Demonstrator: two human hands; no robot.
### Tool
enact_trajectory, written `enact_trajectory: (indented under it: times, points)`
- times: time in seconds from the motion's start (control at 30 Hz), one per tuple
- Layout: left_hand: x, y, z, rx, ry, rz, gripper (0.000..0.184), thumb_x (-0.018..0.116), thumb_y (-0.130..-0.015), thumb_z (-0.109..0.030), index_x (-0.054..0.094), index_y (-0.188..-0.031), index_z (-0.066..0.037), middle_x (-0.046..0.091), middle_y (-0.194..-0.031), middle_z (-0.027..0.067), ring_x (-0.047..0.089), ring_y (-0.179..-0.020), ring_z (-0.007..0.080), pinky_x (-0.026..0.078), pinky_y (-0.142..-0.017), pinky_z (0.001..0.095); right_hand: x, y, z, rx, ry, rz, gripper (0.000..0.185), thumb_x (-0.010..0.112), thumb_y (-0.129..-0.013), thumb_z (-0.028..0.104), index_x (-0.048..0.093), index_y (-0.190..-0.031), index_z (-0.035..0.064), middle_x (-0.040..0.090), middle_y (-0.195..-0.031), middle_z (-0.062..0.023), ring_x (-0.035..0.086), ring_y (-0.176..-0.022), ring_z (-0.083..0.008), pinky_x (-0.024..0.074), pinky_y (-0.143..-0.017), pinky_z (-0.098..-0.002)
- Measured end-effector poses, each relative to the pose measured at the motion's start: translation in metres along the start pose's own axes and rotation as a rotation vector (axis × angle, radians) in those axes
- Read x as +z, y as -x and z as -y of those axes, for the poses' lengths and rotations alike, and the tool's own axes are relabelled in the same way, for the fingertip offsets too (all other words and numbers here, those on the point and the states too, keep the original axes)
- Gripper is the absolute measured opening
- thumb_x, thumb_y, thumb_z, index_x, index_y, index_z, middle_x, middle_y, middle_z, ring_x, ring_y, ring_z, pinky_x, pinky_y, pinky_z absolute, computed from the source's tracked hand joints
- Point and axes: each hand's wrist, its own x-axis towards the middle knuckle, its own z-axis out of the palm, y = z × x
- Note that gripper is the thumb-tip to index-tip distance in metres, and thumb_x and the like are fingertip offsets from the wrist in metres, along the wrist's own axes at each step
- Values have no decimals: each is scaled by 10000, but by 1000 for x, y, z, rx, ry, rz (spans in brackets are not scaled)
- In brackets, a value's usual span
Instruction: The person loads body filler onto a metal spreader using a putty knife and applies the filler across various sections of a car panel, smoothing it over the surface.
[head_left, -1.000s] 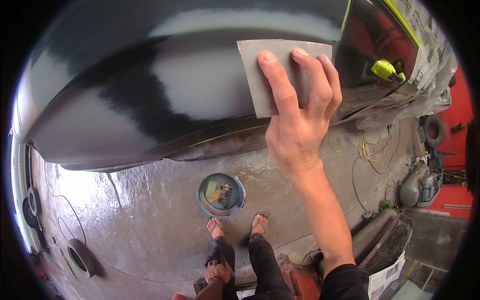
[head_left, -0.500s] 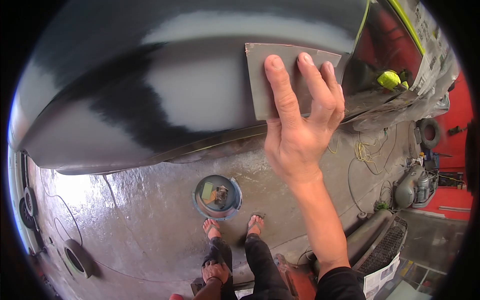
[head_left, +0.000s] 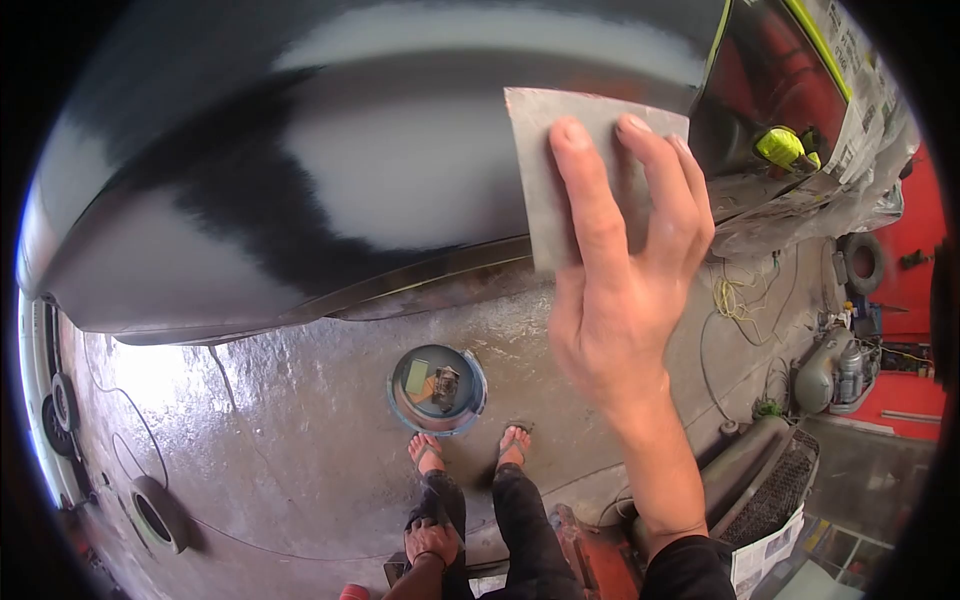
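A dark car panel (head_left: 400, 160) with dull grey patches fills the top of the view. Against its right part, my right hand (head_left: 630, 260) presses a grey rectangular sheet (head_left: 540, 170), like sandpaper, with fingers spread over it and the thumb side hidden. The sheet's lower edge reaches the panel's bottom edge. My left hand (head_left: 431, 540) rests on my left knee, its fingers spread, holding nothing. On the floor before my feet stands a round basin (head_left: 480, 395) with a green pad and other small items inside.
Plastic and newspaper (head_left: 870, 120) cover the car's right end. Yellow cord (head_left: 733, 300) and hoses lie on the floor at the right, near a compressor tank (head_left: 822, 370). A loose tyre (head_left: 158, 515) lies lower left. A red object (head_left: 590, 555) stands beside my right leg.
My right hand has moved slightly right and down across the panel with the grey sheet. My left hand has stayed on my knee. The view has shifted a little.
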Motion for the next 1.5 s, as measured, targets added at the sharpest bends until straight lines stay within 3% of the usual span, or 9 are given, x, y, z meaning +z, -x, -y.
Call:
enact_trajectory:
  times: [0.17,0.43,0.63,0.97,1.27,1.33,1.5]
  points:
    - [-1,-1,-1,-3,-3,8,600,495,-1085,-509,872,-1177,-51,745,-1397,144,623,-1394,325,451,-1176,482,21,-13,-10,-57,34,-83,714,737,-881,-76,729,-1536,210,539,-1589,-108,476,-1475,-402,409,-1252,-497]
    - [-5,-4,-6,-16,-17,1,602,491,-1093,-515,872,-1186,-59,744,-1408,143,622,-1407,329,461,-1175,485,-40,-5,26,179,-68,353,730,655,-835,-91,747,-1504,188,593,-1509,-131,549,-1396,-417,469,-1194,-522]
    - [-9,-4,-9,-10,-41,29,608,481,-1099,-508,852,-1218,-41,747,-1401,142,624,-1409,321,465,-1170,480,14,-8,6,-20,-28,-58,821,689,-786,-106,722,-1551,190,531,-1578,-142,484,-1453,-412,391,-1262,-496]
    - [-12,-5,-7,3,0,-3,593,500,-1078,-498,848,-1210,-36,753,-1380,154,637,-1388,328,465,-1164,487,42,-15,6,-21,40,-138,782,781,-822,-61,730,-1542,241,534,-1581,-103,475,-1450,-406,396,-1259,-494]
    - [-4,-3,0,-18,3,51,605,499,-1082,-506,849,-1231,-36,741,-1421,163,627,-1406,347,456,-1196,489,-22,34,42,213,-101,413,746,662,-831,-83,737,-1518,198,555,-1562,-146,508,-1425,-446,414,-1244,-543]
    - [-13,3,-6,-21,-28,73,618,487,-1101,-513,841,-1254,-30,733,-1446,175,620,-1425,363,452,-1230,476,-14,37,26,116,-33,188,753,664,-824,-77,729,-1530,179,543,-1576,-168,496,-1442,-458,403,-1255,-554]
    - [-11,2,-6,-12,-34,60,611,499,-1088,-519,859,-1238,-49,702,-1486,159,610,-1416,343,453,-1189,489,9,18,-17,-53,55,-64,786,680,-797,-64,722,-1547,167,519,-1604,-181,464,-1481,-461,383,-1276,-549]
